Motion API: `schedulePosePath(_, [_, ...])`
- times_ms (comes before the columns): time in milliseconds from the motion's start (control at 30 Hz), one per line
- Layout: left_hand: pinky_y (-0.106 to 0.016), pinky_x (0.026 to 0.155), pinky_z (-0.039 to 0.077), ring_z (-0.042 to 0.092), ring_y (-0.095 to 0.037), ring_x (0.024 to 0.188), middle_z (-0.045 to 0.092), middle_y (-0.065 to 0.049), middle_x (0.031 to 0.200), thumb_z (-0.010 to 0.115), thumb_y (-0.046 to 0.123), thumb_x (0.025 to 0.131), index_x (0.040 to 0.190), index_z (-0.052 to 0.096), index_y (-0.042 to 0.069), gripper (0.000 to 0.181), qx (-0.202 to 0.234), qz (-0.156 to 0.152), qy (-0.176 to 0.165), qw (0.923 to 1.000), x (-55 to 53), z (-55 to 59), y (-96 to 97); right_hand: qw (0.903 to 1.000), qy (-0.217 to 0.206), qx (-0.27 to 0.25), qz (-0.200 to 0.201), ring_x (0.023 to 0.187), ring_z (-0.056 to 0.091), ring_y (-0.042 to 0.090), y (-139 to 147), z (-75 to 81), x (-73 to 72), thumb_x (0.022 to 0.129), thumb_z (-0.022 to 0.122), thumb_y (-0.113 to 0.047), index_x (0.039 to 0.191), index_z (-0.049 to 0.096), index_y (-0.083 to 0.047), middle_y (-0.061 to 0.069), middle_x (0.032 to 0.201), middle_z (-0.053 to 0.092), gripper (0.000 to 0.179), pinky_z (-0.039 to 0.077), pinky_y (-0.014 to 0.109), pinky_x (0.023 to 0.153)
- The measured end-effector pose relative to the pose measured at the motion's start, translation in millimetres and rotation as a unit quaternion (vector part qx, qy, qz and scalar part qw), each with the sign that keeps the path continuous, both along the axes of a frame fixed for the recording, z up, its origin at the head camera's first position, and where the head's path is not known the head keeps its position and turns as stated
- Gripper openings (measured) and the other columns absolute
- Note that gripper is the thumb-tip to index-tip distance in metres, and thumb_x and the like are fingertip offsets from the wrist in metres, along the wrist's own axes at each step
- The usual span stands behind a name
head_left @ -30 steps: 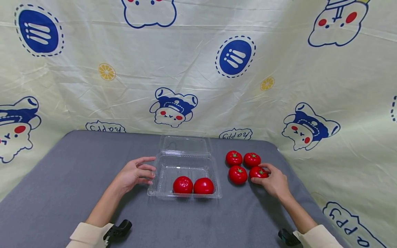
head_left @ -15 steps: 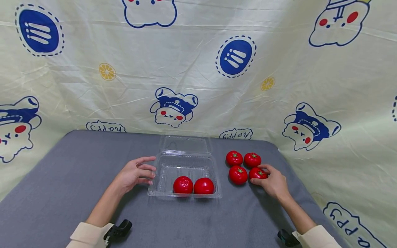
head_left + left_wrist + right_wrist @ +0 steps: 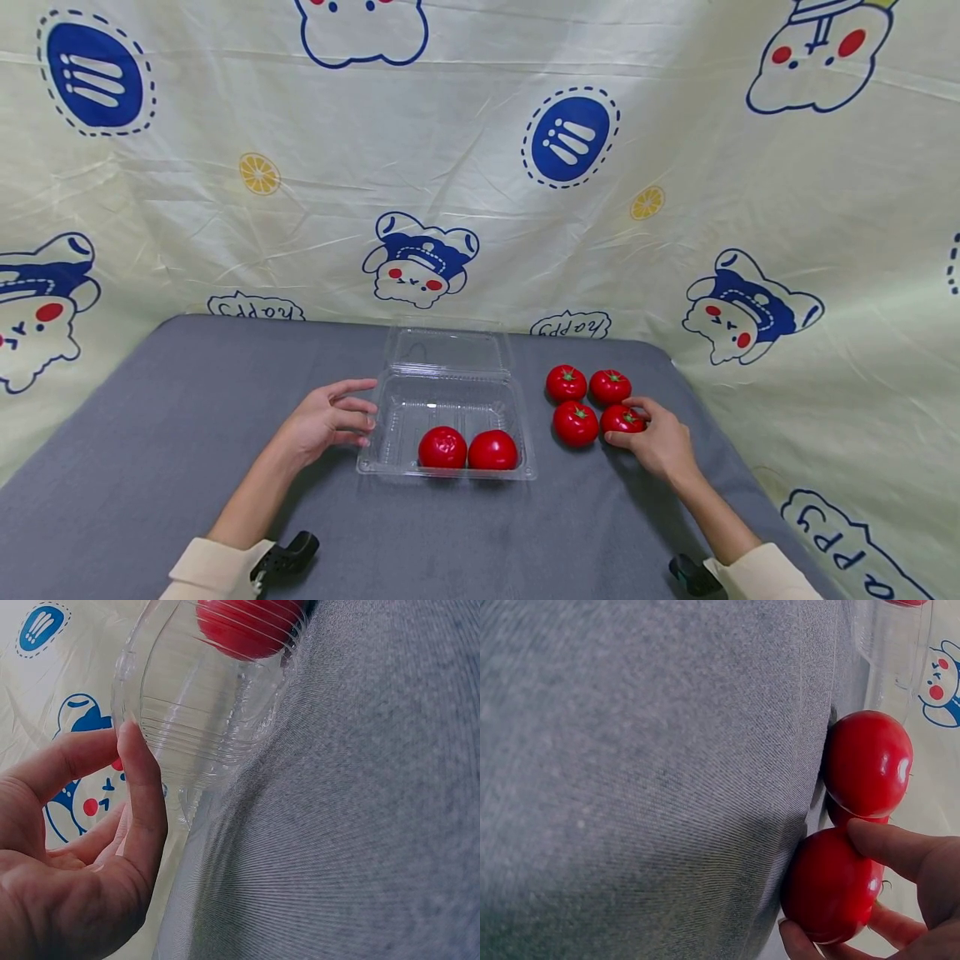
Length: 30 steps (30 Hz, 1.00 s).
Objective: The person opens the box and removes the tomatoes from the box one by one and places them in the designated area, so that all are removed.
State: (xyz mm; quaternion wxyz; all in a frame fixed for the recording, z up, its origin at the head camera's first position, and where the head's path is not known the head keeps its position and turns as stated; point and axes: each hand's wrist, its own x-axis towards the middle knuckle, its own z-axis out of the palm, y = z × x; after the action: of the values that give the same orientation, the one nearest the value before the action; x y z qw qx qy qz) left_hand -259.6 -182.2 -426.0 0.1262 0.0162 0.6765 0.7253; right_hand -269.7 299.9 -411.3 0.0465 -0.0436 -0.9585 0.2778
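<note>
My right hand (image 3: 663, 443) holds a red tomato (image 3: 622, 420) by its sides, thumb on one side and fingers on the other; the tomato (image 3: 832, 885) sits low, close over the grey cloth. Three more tomatoes sit beside it, including a front one (image 3: 575, 423) and a back one (image 3: 566, 383). My left hand (image 3: 322, 423) is spread at the left side of a clear plastic clamshell box (image 3: 393, 417), fingertips right at its rim in the left wrist view. Inside, two tomatoes lie along the front: a left one (image 3: 442, 448) and a right one (image 3: 492, 450).
The box's clear lid (image 3: 450, 348) is folded back toward the rear of the table. A grey cloth (image 3: 150, 458) covers the table. Behind it hangs a cream printed curtain (image 3: 480, 167). Dark wrist devices (image 3: 288, 557) sit at both cuffs.
My right hand has shifted very slightly left with the tomato in its grip. The left hand, the box and the other tomatoes have stayed in place.
</note>
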Motion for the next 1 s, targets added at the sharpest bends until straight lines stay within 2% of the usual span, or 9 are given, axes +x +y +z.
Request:
schedulePosePath(533, [-0.032,0.069,0.063,0.067,-0.014,0.079,0.069,-0.014,0.106,0.068,-0.006,0.088,0.152,0.039,-0.002,0.070,-0.004,0.001,0.001,1.0000,0.6,0.9,0.7,0.9999,-0.012,-0.002,-0.004,0.119,0.047,0.050,-0.1,-0.1,-2.8,0.083,0.081,-0.026,0.142,0.049,-0.002,0.034,0.135,0.053,0.071,0.047,0.061,0.094])
schedulePosePath(1000, [-0.032,0.069,0.063,0.067,-0.014,0.079,0.069,-0.013,0.106,0.069,-0.005,0.087,0.152,0.039,-0.002,0.071,-0.003,0.001,-0.001,1.0000,0.7,1.5,1.1,1.0000,-0.005,0.007,0.000,0.114,0.052,0.047,0.4,0.4,-3.6,0.083,0.082,-0.027,0.138,0.053,-0.003,0.033,0.131,0.056,0.067,0.049,0.058,0.090])
